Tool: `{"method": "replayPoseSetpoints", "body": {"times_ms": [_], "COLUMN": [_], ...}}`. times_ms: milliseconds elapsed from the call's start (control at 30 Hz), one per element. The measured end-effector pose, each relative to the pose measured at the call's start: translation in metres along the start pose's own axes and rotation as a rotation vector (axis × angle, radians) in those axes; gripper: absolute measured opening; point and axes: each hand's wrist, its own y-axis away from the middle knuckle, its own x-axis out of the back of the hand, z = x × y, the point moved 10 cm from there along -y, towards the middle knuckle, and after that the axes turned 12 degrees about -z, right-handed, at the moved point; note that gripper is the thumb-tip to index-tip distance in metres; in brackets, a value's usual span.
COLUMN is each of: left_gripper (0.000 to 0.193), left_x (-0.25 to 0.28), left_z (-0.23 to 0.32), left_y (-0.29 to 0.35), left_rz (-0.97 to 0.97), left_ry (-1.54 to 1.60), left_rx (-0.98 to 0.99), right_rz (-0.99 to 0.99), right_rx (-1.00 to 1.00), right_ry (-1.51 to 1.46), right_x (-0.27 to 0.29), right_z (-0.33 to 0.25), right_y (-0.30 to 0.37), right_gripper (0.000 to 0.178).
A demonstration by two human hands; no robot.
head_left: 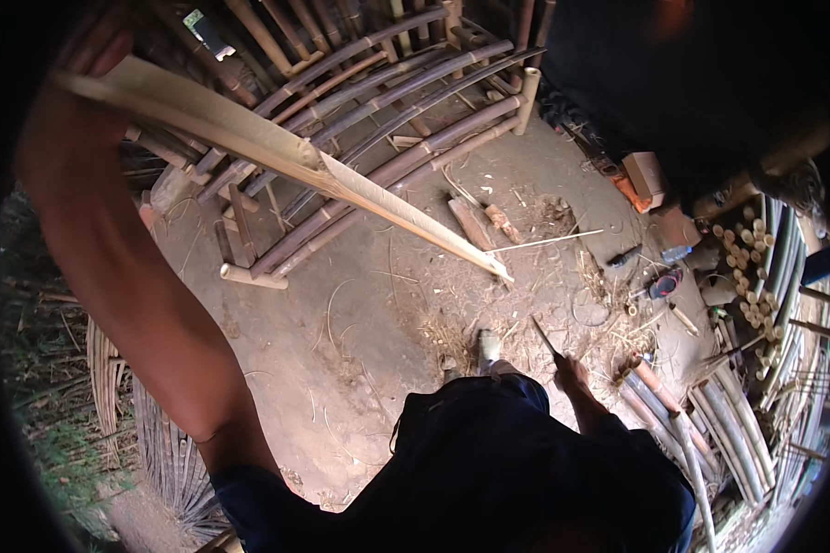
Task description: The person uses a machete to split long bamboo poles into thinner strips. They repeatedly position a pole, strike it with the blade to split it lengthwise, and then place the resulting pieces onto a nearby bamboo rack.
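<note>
My left arm is raised at the upper left, and my left hand [109, 57] grips the upper end of a long split bamboo pole [277, 152]. The pole slants down to the right across the view, its pale cut side showing, with a node partway along. Its narrow lower end stops above the floor, ahead of my foot. Low and to the right, my right hand [572, 373] is closed around the handle of a long-bladed knife [546, 341]. The blade points forward and slightly left, apart from the pole. Both hands' fingers show only in part.
A curved bamboo frame [415, 152] lies beyond the pole. Wood pieces [470, 221] and shavings [443, 336] litter the dirt floor [314, 323]. At right are a cardboard box [646, 178], a plastic bottle [676, 254], stacked bamboo ends [749, 253] and bamboo poles [729, 429].
</note>
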Motion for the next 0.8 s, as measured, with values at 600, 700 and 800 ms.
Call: {"method": "replayPoseSetpoints", "body": {"times_ms": [600,700,800], "left_gripper": [0.094,0.102,0.12], "left_x": [-0.026,0.0,0.016], "left_z": [-0.316,-0.321,-0.266], "left_y": [0.226,0.255,0.235], "left_rz": [0.449,0.369,0.246], "left_ry": [0.016,-0.202,-0.272], "left_rx": [0.34,0.494,0.497], "right_rz": [0.095,0.098,0.133], "right_rx": [0.039,0.054,0.05], "right_ry": [-1.082,-1.099,-1.174], "right_x": [-0.013,-0.026,-0.033], "right_z": [-0.026,-0.033,-0.033], "right_y": [0.064,0.077,0.105], "right_gripper": [0.028,0.029,0.028]}}
